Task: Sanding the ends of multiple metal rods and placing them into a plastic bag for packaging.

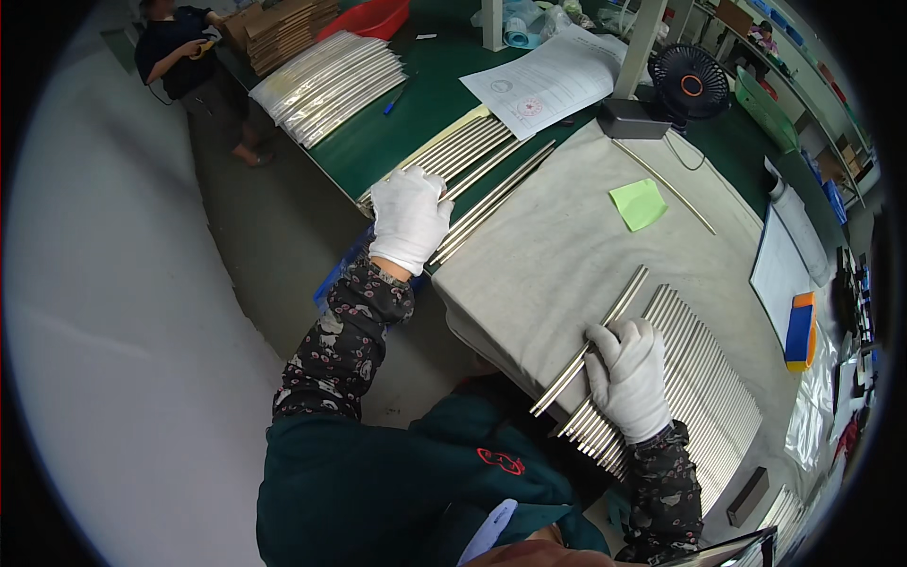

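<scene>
My left hand (411,221), in a white glove, curls its fingers over a metal rod in a group of slim rods (465,151) on the green table; its fingertips are partly hidden. Between that group and the grey cloth (515,250) lie a few more loose rods (496,201). At the right, my right hand (627,376), also gloved in white, grips one or two metal rods (559,385) between thumb and fingers, set a little apart from a wide row of shiny rods (710,397). My right palm rests over the near-left part of that row.
A printed sheet (546,80) covers the rods' far ends. Bagged rods (331,85), a blue pen (393,102) and a red basin (370,17) lie beyond. A green note (639,204), single rod (666,187) and black fan (691,83) stand right. Another person (184,57) stands far left.
</scene>
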Demonstrator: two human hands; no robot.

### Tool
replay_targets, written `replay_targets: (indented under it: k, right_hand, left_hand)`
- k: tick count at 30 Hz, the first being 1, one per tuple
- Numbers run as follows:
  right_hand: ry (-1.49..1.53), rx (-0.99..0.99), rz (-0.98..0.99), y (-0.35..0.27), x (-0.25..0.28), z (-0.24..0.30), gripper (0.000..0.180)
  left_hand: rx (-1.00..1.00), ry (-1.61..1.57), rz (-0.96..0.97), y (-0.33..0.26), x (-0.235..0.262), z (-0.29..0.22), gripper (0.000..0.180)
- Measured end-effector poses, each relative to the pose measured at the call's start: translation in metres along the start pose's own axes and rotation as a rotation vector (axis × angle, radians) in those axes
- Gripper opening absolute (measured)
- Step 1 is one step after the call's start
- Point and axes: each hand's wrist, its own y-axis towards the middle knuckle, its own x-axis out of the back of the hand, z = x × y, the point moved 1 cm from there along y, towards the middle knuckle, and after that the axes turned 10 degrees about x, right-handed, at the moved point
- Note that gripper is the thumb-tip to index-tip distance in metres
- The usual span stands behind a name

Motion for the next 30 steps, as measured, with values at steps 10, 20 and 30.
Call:
replay_targets:
  k: [10,20,30]
  right_hand:
    - [-0.021,0.019,-0.033,-0.002,-0.001,-0.002,0.032]
    - [-0.024,0.037,-0.066,-0.003,0.001,-0.001,0.028]
    - [-0.02,-0.028,0.0,-0.008,-0.007,-0.002,0.026]
  left_hand:
    - [-0.119,0.095,0.401,-0.002,0.028,-0.026,0.062]
    - [-0.024,0.114,0.535,0.025,0.021,-0.044,0.035]
    - [0.016,-0.021,0.519,0.043,-0.004,-0.007,0.024]
